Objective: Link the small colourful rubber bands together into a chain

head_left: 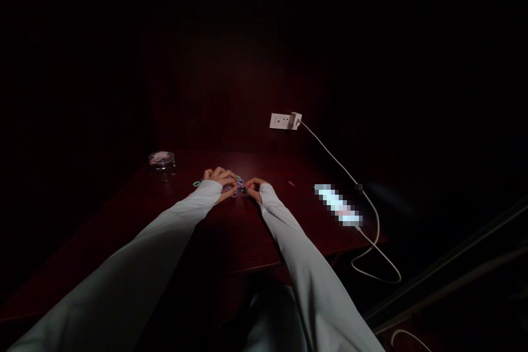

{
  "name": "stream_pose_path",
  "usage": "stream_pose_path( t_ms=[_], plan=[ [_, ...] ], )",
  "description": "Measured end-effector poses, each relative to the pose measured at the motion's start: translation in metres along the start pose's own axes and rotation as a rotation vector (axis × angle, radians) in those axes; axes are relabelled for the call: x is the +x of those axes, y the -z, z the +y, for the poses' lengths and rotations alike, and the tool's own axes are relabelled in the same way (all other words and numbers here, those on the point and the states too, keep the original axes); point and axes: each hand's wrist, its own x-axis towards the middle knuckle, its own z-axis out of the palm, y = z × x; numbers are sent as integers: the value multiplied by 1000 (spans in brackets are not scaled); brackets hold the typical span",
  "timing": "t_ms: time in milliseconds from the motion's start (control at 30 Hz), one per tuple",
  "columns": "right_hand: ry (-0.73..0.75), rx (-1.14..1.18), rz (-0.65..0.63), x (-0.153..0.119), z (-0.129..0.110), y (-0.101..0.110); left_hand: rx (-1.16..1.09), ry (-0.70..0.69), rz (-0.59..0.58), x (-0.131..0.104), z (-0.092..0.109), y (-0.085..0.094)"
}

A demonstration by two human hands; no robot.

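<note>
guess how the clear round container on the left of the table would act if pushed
A gentle push would probably slide the clear round container, since it stands upright on a glossy tabletop. If knocked onto its side, its round shape might let it roll. Its see-through sides suggest a stiff shell.

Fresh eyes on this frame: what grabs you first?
Probably the glowing, pixelated device toward the right side of the dark red table, its white cable looping up to a charger in the wall socket. Next, the pale sleeves lead to the left hand and right hand, close together at small coloured loops near the picture's middle.
</note>
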Motion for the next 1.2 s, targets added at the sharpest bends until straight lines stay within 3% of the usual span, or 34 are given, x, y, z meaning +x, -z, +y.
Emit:
stream_pose_path(
  t_ms=[500,1200],
  plan=[
    [18,-33,12,1,0,0,0,-45,1,-3,4,9],
    [30,-48,9,4,4,-2,-4,-38,13,-2,1,4]
  ],
)
